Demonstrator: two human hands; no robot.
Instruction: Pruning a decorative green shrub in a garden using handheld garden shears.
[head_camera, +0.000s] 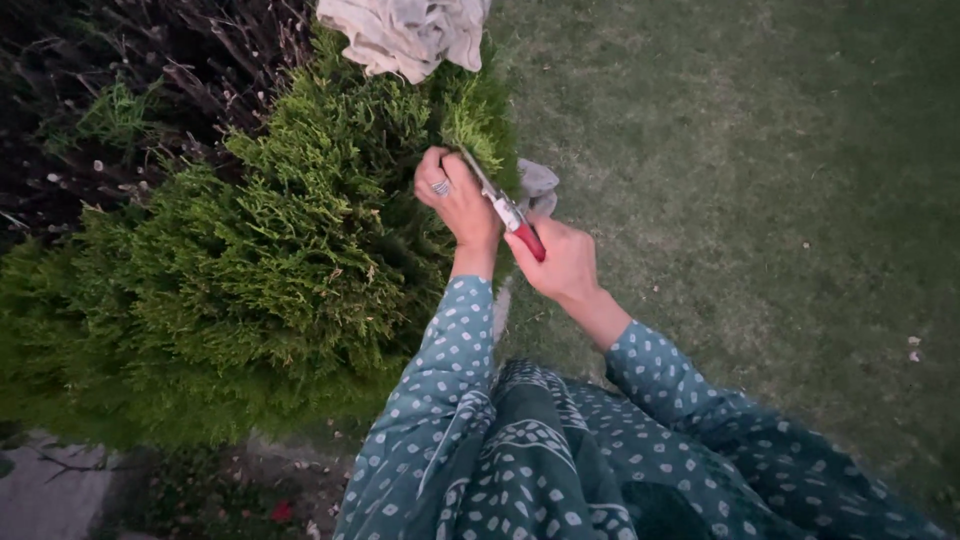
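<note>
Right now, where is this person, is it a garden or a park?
Most likely a garden or yard, outdoors. A bushy green evergreen shrub grows beside a mown lawn, and the right hand holds red-handled pruning shears against the foliage, while the left hand grasps a sprig. Whether it is private or public cannot be told.

Shrub (250, 260) left of lawn (760, 180), cloth (405, 35) on top

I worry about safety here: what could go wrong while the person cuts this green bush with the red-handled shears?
1. The left hand grips foliage right beside the blades of the shears, so a finger might be nipped.
2. The blade tips are hidden in the bush, so a wrong stem could be cut.
3. The right hand holds only the handle end, so the shears may slip.
</note>
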